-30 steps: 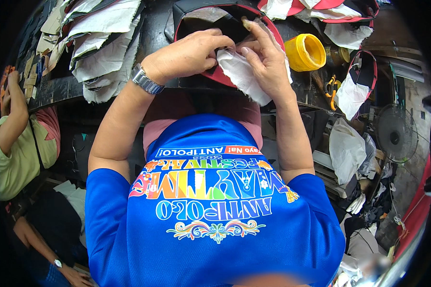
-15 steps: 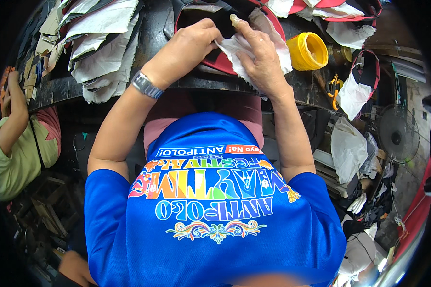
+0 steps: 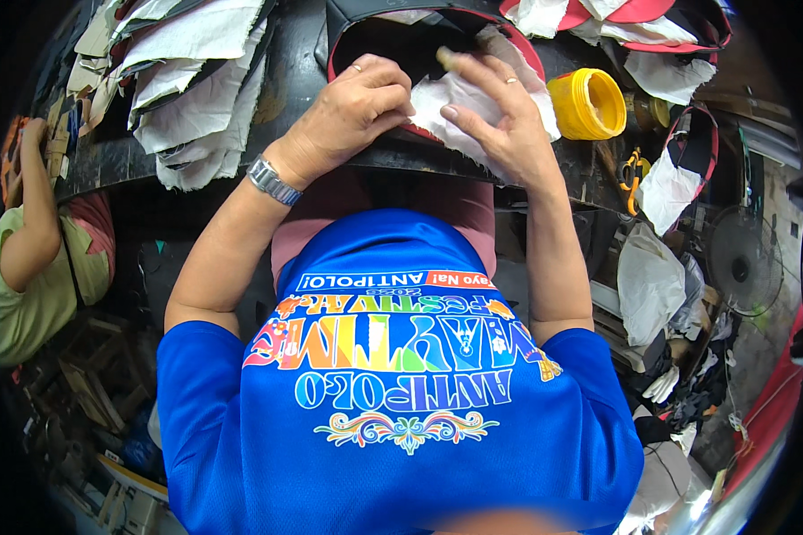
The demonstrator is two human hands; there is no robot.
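A black piece with red edging point(image 3: 337, 55), which looks like a shoe upper, lies at the table's front edge. Its white cloth point(image 3: 437, 100) hangs over the near side, with a frayed border. My left hand point(image 3: 352, 107), wearing a watch, is closed with thumb and fingertips pinching the cloth's left edge. Across the cloth's right part lies my right hand point(image 3: 507, 116), its fingers apart and holding nothing. Pale, glue-like residue coats the tip of its index finger. Beside that hand stands an uncapped yellow jar point(image 3: 567, 107) with something pale inside.
White-cloth-lined pieces point(image 3: 192, 98) are piled at the left; more red-edged pieces point(image 3: 642, 31) lie at the far right. Orange-handled scissors point(image 3: 632, 169) and another piece point(image 3: 674, 192) hang at the right edge. A co-worker point(image 3: 53, 259) is at the left; a fan point(image 3: 742, 254) stands right.
My right hand has shifted slightly right, and its fingers are spread wider over the cloth. The left hand keeps its pinch near the same spot. The view has shifted slightly.
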